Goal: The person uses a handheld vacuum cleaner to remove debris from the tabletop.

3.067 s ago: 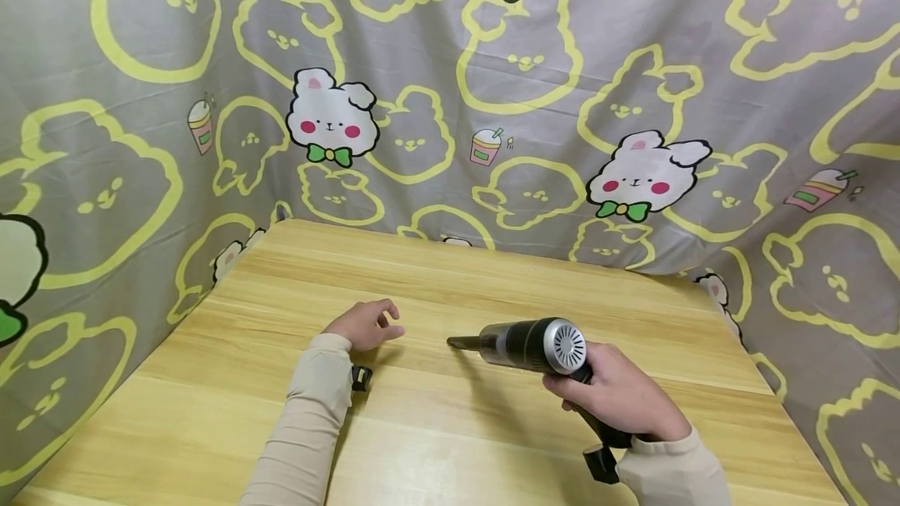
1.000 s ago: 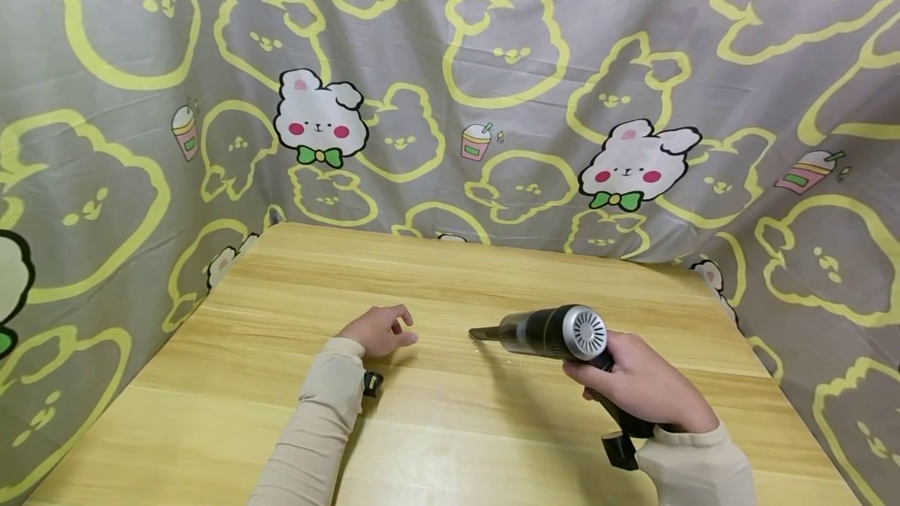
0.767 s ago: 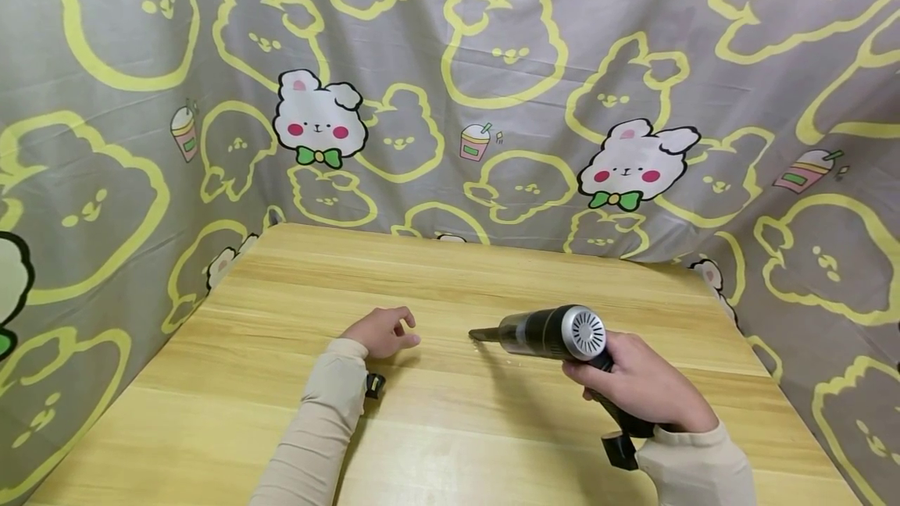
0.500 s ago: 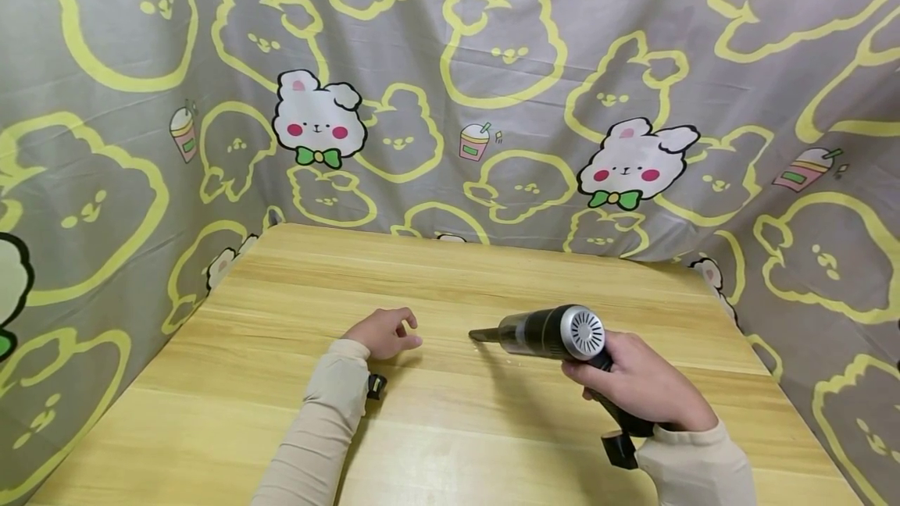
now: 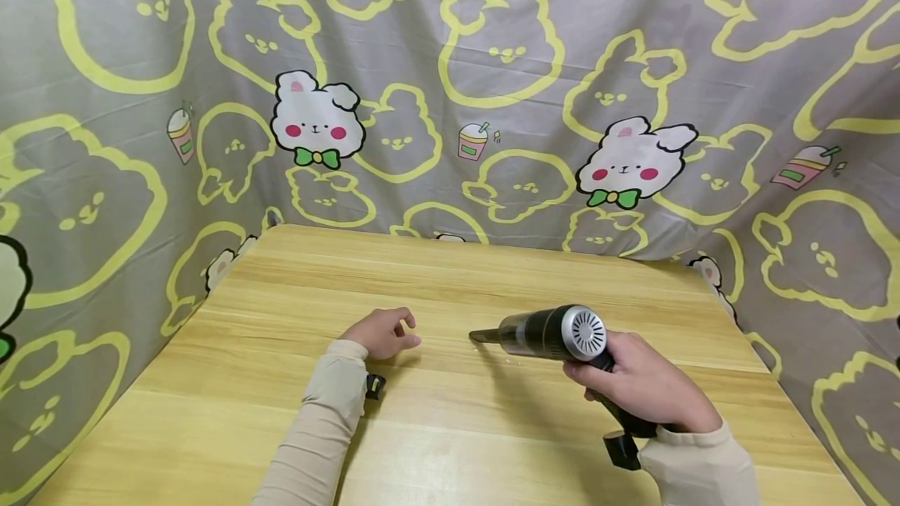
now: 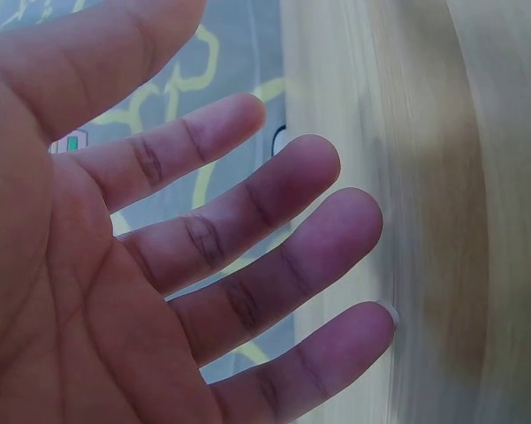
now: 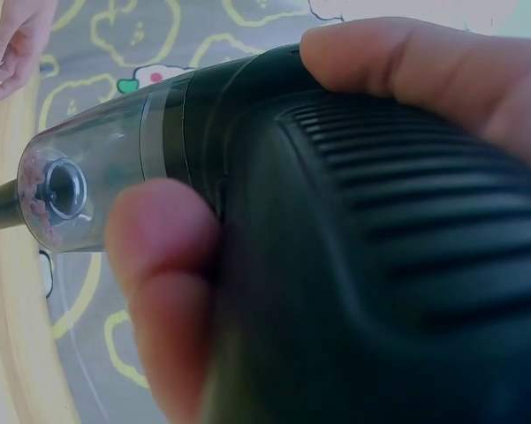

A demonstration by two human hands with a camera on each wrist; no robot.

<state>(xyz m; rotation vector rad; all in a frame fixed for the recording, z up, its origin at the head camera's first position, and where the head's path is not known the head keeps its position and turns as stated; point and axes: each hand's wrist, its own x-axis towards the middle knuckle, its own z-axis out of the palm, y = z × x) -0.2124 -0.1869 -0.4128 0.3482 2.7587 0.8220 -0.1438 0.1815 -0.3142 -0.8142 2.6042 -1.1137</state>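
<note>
My right hand point(image 5: 647, 385) grips the black handle of a handheld vacuum cleaner point(image 5: 537, 334), which has a silver vented end. Its narrow dark nozzle point(image 5: 483, 335) points left, with the tip at or just above the wooden tabletop. In the right wrist view, pinkish bits point(image 7: 37, 199) show inside the clear dust cup point(image 7: 106, 168), and a thumb and a finger wrap the ribbed handle. A few pale crumbs point(image 5: 509, 361) lie below the nozzle. To the left, my left hand point(image 5: 380, 333) hovers low over or rests on the table, holding nothing, its fingers loosely bent and spread.
The wooden table point(image 5: 337, 272) spreads under both hands. A grey curtain point(image 5: 422, 53) with yellow outlines and white rabbit heads encloses its back and sides. Small black wrist cameras sit on both sleeves.
Compared with about three seconds ago, the vacuum cleaner and right hand are farther right, and the left hand has shifted slightly right. Over the last second both hands have stayed nearly still.
</note>
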